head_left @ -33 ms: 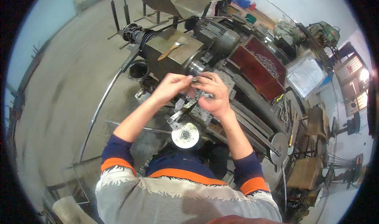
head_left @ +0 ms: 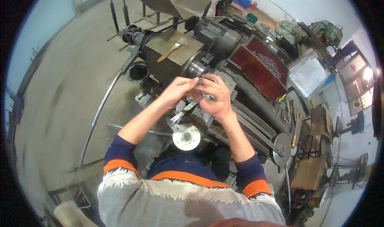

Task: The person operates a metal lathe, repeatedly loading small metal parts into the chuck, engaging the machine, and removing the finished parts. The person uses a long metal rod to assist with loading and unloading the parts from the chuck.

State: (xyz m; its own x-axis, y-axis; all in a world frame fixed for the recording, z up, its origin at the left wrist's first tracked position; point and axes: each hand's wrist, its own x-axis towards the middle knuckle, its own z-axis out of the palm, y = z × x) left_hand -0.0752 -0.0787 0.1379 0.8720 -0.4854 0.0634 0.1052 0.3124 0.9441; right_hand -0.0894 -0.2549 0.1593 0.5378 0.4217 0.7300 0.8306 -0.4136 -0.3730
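In front of a lathe's bright round chuck (head_left: 196,70), both hands meet at a small metal piece (head_left: 200,82). My left hand (head_left: 179,92) pinches it from the left, thumb and fingertips pressed together. From the other side my right hand (head_left: 216,96) closes on it with bent fingers. Most of the piece is hidden by the fingers, so its exact kind cannot be made out. Below the hands are a metal lever (head_left: 181,114) on the lathe carriage and a pale round handwheel (head_left: 186,137), with metal shavings around them.
A paintbrush (head_left: 169,52) lies on the headstock cover (head_left: 160,43). To the right, a dark red tray (head_left: 256,73) holds many small metal parts, near several hand tools (head_left: 291,111). A long metal bar (head_left: 100,109) slants down at the left. A motor (head_left: 218,35) stands behind the chuck.
The fingers have shifted slightly around the small metal piece, and the whole view has moved a little. Nothing has been let go.
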